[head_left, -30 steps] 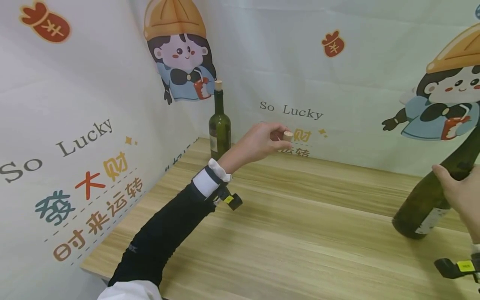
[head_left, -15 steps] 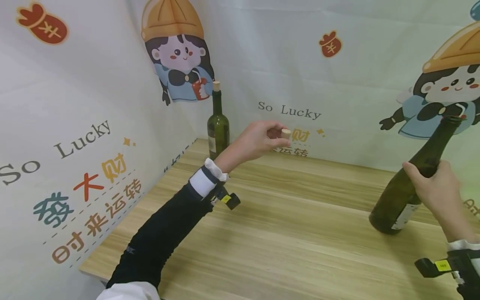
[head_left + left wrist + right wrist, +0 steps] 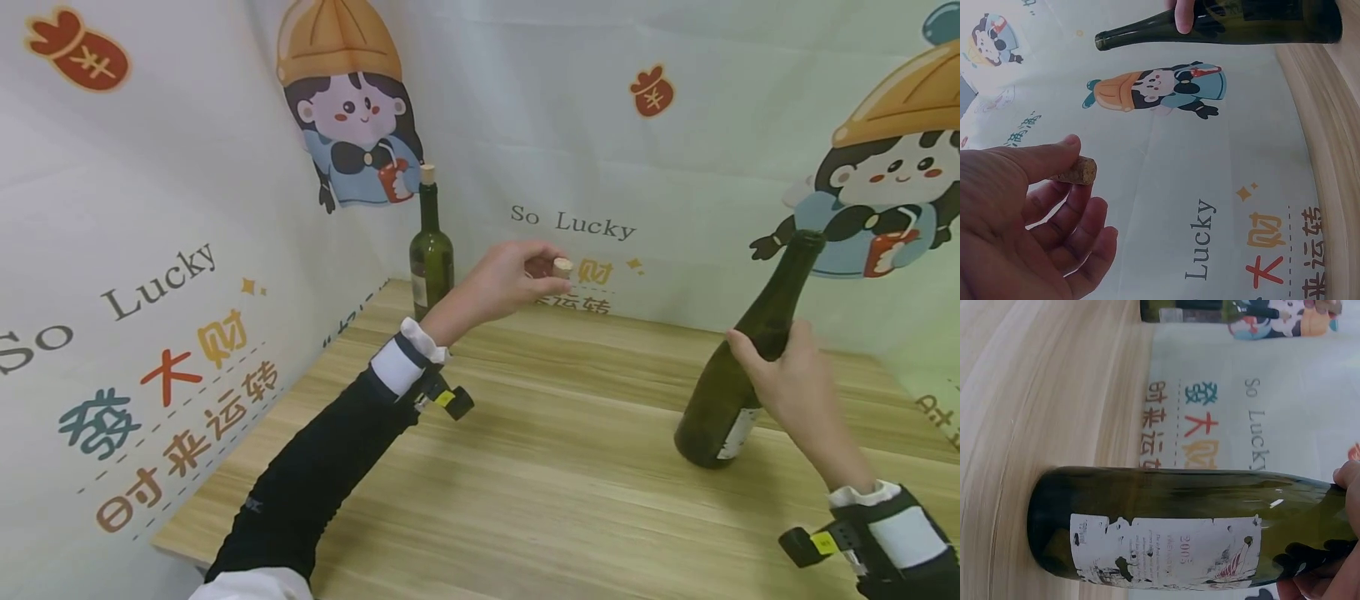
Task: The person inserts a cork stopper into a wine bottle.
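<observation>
Between the thumb and fingers of my left hand (image 3: 498, 283) is a short cork (image 3: 562, 267), held up over the table; the left wrist view shows this cork (image 3: 1082, 170) at the thumb tip. My right hand (image 3: 795, 396) grips a dark green wine bottle (image 3: 712, 400) around its shoulder. That bottle leans, its uncorked mouth up and to the right, its base close over the table. A torn white label (image 3: 1166, 550) shows on its side in the right wrist view. Behind my left wrist stands a second green wine bottle (image 3: 432, 250), with a cork (image 3: 427, 174) in its neck.
The wooden table (image 3: 525, 500) meets a printed cloth backdrop (image 3: 480, 108) at the back and left. Each wrist wears a small black camera, such as the left one (image 3: 455, 402).
My right hand has brought the wine bottle leftward from the right edge of the head view, bringing its mouth into sight. My left hand keeps its pinch on the cork, nearly still.
</observation>
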Available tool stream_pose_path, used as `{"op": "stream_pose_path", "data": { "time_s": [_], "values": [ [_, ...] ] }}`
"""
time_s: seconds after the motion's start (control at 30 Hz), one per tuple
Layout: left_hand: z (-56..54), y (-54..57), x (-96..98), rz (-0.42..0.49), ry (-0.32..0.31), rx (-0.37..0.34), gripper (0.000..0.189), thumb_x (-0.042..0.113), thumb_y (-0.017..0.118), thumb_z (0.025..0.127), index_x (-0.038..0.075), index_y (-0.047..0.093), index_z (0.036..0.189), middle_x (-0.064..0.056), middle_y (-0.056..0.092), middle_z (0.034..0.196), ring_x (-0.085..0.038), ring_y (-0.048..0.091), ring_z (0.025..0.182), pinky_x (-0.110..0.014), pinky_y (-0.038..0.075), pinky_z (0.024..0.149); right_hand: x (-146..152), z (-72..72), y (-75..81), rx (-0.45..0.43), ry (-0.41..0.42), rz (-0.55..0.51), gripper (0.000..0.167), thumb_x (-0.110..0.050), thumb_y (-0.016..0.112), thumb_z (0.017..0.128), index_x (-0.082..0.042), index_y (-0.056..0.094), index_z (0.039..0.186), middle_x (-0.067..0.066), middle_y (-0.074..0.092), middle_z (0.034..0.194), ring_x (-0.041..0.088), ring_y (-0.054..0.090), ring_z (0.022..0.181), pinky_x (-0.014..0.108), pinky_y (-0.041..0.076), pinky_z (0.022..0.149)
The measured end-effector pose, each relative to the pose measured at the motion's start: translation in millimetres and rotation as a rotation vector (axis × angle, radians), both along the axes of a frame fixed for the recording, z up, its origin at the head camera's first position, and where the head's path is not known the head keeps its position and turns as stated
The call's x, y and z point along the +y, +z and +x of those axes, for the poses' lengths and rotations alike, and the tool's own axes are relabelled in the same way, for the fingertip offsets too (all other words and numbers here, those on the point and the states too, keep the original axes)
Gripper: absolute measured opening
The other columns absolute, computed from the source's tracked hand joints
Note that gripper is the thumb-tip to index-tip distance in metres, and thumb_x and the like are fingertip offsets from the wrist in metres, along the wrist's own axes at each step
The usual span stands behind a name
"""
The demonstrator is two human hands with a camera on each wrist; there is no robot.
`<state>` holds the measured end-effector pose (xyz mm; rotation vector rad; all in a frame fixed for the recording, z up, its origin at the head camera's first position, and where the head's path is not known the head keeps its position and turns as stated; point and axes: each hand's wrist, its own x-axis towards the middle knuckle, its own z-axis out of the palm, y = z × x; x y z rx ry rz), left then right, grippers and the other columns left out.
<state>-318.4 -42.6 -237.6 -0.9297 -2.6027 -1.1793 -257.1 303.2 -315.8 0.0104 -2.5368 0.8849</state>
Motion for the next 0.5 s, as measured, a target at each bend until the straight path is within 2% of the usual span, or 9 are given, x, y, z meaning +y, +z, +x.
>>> {"op": "stream_pose_path", "data": {
  "time_s": [0.5],
  "values": [
    [2.4, 4.4, 0.2, 0.012, 0.023, 0.002, 0.033, 0.034, 0.068, 0.087, 0.016, 0.062, 0.115, 0.007, 0.064, 0.098, -0.008, 0.059, 0.090, -0.024, 0.052, 0.074, -56, 3.2, -7.1, 0.082, 0.067, 0.033, 0.063, -0.054, 0.054, 0.089, 0.005, 0.043, 0.105, 0.018, 0.058, 0.079, 0.022, 0.055, 0.059, 0.030, 0.043, 0.046]
  ]
}}
